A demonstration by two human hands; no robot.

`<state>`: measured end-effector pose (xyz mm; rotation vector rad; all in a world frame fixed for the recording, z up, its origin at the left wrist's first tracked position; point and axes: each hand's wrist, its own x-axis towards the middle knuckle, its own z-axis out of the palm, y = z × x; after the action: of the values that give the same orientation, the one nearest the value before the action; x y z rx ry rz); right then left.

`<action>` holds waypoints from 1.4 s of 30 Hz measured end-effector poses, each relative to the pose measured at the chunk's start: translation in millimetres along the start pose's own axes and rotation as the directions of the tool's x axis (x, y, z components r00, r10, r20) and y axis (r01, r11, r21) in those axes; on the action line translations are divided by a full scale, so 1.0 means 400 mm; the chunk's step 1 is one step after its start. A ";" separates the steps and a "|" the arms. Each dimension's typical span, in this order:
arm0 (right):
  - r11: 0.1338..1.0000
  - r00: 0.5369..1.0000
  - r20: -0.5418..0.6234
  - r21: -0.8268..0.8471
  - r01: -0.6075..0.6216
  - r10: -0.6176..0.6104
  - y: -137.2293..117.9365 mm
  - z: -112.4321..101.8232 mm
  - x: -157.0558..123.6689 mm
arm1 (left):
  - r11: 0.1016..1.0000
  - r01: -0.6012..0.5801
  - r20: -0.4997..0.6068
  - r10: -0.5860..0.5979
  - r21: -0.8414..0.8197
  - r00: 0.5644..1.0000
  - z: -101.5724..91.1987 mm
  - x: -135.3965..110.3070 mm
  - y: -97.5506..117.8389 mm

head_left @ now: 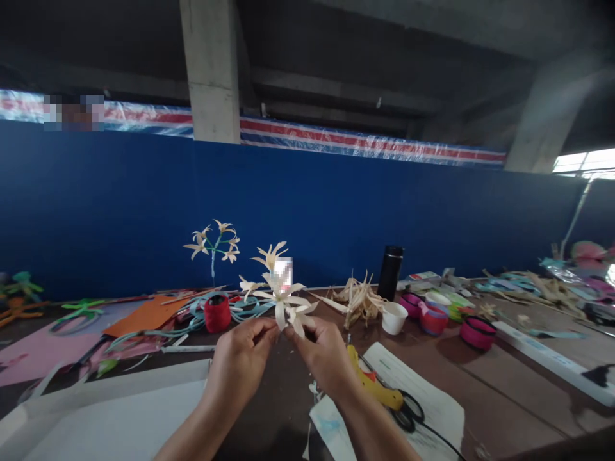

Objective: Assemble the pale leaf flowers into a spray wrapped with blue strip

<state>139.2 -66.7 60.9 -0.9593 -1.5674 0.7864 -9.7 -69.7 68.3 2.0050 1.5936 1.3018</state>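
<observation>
Pale flower spray (282, 298) held up over table (273, 410), short of table's far edge by blue partition (327, 205). Left hand (243, 352) and right hand (321, 352) both pinching spray at lowest bloom, fingertips nearly meeting. Best handling, in judgement: light grip at base, petals free of pressure, one hand steadying while other adjusts. Exact grip point and stem hidden by fingers; pixelated patch obscures area behind blooms. Paper (437, 403) partly covered by right forearm (372, 422); white tray (120, 386) cut off lower left.

Your table (504, 371) faces a blue partition (336, 205) and concrete pillars (211, 70); the dim ceiling (480, 32) seems concrete, a bright window (589, 161) far right.
</observation>
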 end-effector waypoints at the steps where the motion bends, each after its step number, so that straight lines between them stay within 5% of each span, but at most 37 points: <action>1: 1.000 1.000 -0.001 -0.029 -0.006 0.006 -0.002 -0.008 -0.007 | 1.000 0.010 0.006 -0.010 -0.010 1.000 -0.002 -0.005 0.007; 13: 0.993 1.000 -0.028 -0.120 -0.012 0.009 -0.058 -0.042 -0.128 | 0.954 0.180 0.118 -0.156 -0.241 0.981 -0.018 -0.094 0.048; 23: 0.991 0.999 -0.024 -0.134 0.019 -0.023 -0.087 -0.032 -0.175 | 0.920 0.173 0.092 -0.150 -0.352 0.984 -0.027 -0.147 0.045; 42: 0.984 0.997 -0.030 -0.165 0.065 -0.071 -0.055 -0.006 -0.064 | 0.894 0.079 -0.083 -0.129 -0.442 0.988 0.011 -0.073 0.028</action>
<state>140.1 -99.3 69.1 -1.0264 -1.6442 0.5965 1.3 -98.0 59.6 1.5768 1.2811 1.5838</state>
